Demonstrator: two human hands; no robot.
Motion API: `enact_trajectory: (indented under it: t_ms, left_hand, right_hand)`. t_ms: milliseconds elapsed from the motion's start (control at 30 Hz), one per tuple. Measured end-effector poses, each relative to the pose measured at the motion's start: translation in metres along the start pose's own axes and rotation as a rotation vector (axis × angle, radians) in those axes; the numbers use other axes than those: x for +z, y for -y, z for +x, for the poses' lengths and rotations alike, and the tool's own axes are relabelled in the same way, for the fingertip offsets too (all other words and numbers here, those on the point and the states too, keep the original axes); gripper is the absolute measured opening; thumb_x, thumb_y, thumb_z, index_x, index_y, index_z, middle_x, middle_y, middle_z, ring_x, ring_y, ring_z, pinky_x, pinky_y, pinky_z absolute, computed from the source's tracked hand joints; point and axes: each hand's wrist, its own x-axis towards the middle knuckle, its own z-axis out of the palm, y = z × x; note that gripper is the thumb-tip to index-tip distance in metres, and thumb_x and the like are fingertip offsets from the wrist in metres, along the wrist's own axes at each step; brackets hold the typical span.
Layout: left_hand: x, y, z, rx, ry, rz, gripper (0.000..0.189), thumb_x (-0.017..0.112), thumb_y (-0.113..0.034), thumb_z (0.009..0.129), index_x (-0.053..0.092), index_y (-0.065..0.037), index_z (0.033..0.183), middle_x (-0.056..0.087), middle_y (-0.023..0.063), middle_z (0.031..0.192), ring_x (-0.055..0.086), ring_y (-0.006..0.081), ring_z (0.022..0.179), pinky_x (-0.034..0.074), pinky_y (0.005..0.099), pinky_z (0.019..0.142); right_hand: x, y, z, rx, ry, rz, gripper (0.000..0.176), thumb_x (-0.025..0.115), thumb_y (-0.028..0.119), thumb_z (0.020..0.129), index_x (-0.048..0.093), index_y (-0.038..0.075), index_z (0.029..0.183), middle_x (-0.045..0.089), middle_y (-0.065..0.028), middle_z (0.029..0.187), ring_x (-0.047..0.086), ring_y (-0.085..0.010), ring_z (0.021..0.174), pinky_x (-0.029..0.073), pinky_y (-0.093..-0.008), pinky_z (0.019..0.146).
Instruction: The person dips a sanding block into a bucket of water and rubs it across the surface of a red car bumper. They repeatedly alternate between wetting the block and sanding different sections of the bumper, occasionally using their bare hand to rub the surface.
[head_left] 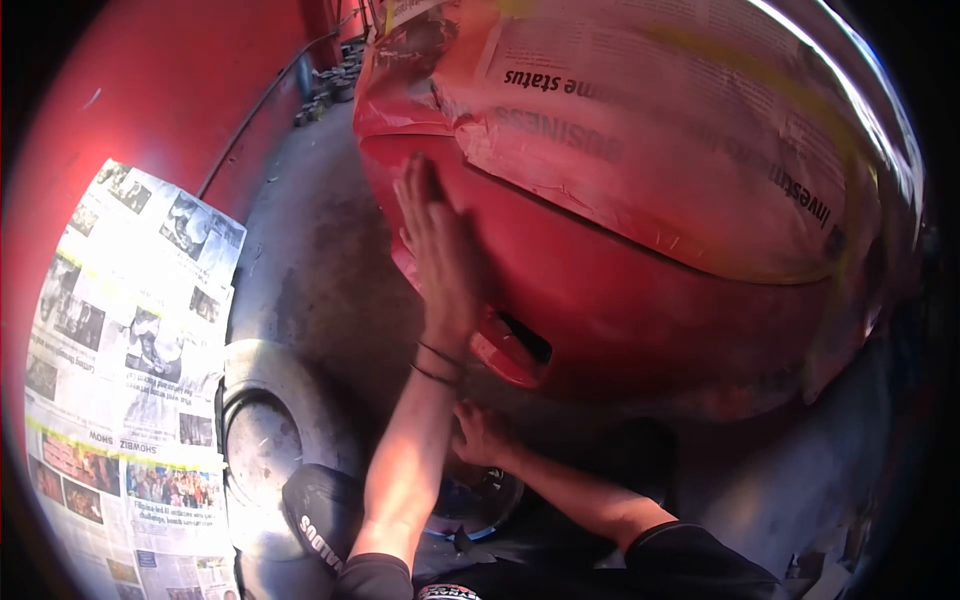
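Note:
My left hand, with dark bands at the wrist, is stretched out flat along the side of a red car bumper. Its fingers point up, and the palm's contact with the paint cannot be made out. A dark slot opens in the bumper just right of that wrist. Lower down, my right hand has its fingers curled in shadow; whatever they hold is hidden. Beneath it lies a round object, mostly covered. Newspaper masking, taped and tinted red, covers the part above the bumper.
At left, newspaper sheets joined with yellow tape hang by a red surface. A tyre lies on the concrete floor beside my knee. Small dark items line the wall at the back.

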Motion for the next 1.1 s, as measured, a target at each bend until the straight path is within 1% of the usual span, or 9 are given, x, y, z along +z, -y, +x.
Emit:
enact_trajectory:
  t_ms: [133,200,233,267,467,533,667,767,1100]
  left_hand:
    - [0.012,-0.091,-0.108,0.230,0.108,0.011,0.072,0.036,-0.048,0.116,0.033,-0.005,0.174,0.029,0.0196,0.181,0.016,0.0438,0.170,-0.005,0.0681,0.132]
    - [0.006,-0.048,-0.094,0.376,0.107,0.084,0.070,0.035,-0.047,0.116,0.033,-0.006,0.174,0.029,0.0182,0.181,0.016,0.0423,0.170,-0.005,0.0669,0.133]
    - [0.000,-0.026,-0.078,0.533,0.133,0.153,0.069,0.035,-0.046,0.117,0.033,-0.008,0.174,0.030,0.0168,0.182,0.017,0.0408,0.171,-0.005,0.0657,0.133]
    - [-0.008,-0.013,-0.055,0.383,0.107,0.066,0.068,0.034,-0.046,0.117,0.033,-0.009,0.174,0.030,0.0153,0.182,0.017,0.0396,0.171,-0.005,0.0651,0.133]
    - [-0.002,0.034,0.014,-0.298,-0.098,-0.279,0.067,0.031,-0.041,0.119,0.024,-0.009,0.177,0.018,0.0136,0.185,0.006,0.0368,0.173,-0.003,0.0621,0.134]
    - [-0.007,-0.021,-0.031,-0.155,-0.003,-0.205,0.070,0.033,-0.045,0.118,0.020,-0.011,0.178,0.015,0.0135,0.186,0.003,0.0361,0.173,-0.005,0.0643,0.133]
    - [-0.008,-0.015,-0.045,-0.139,0.013,-0.232,0.073,0.031,-0.049,0.118,0.017,-0.013,0.179,0.014,0.0137,0.186,0.003,0.0349,0.173,-0.006,0.0704,0.131]
    - [-0.014,0.065,0.032,-0.378,-0.045,-0.253,0.070,0.028,-0.053,0.118,0.020,-0.020,0.179,0.014,0.0092,0.187,0.004,0.0306,0.174,-0.005,0.0672,0.132]
    - [-0.009,0.083,0.029,-0.451,-0.090,-0.273,0.078,0.025,-0.059,0.116,0.013,-0.016,0.180,0.009,0.0111,0.188,0.002,0.0318,0.174,-0.002,0.0710,0.132]
  right_hand:
    - [-0.030,0.021,-0.001,0.048,-0.021,0.039,0.060,0.076,0.022,0.087,0.056,0.007,0.141,0.067,-0.0223,0.131,0.070,-0.0427,0.118,0.058,-0.0521,0.100]
    - [0.014,-0.023,-0.004,-0.367,-0.344,0.133,0.069,0.078,0.026,0.088,0.053,0.006,0.150,0.065,-0.0236,0.138,0.070,-0.0447,0.120,0.059,-0.0515,0.102]
    - [0.013,-0.024,-0.003,-0.191,-0.094,0.015,0.071,0.075,0.030,0.091,0.048,0.007,0.153,0.064,-0.0231,0.135,0.071,-0.0441,0.116,0.060,-0.0531,0.098]
    - [0.011,-0.021,0.000,-0.012,0.146,-0.108,0.074,0.073,0.035,0.093,0.044,0.008,0.155,0.063,-0.0225,0.132,0.072,-0.0435,0.113,0.061,-0.0547,0.094]
    - [-0.028,0.014,0.001,0.018,0.086,-0.022,0.073,0.078,0.030,0.089,0.050,0.005,0.151,0.064,-0.0259,0.137,0.074,-0.0447,0.111,0.062,-0.0562,0.092]
    - [0.016,-0.027,-0.004,-0.104,-0.069,0.186,0.066,0.080,0.032,0.087,0.054,0.005,0.142,0.065,-0.0226,0.129,0.065,-0.0412,0.130,0.052,-0.0526,0.111]
    - [0.001,-0.027,-0.001,-0.227,-0.069,0.079,0.064,0.082,0.036,0.090,0.057,0.006,0.141,0.063,-0.0243,0.136,0.063,-0.0408,0.131,0.051,-0.0502,0.111]
    - [-0.028,0.008,0.001,-0.102,0.057,0.026,0.061,0.079,0.031,0.091,0.054,0.002,0.138,0.064,-0.0276,0.124,0.070,-0.0522,0.107,0.060,-0.0588,0.087]
    - [-0.041,0.033,0.013,-0.018,0.066,0.061,0.068,0.083,0.031,0.089,0.056,0.001,0.143,0.064,-0.0316,0.136,0.070,-0.0542,0.112,0.059,-0.0599,0.093]
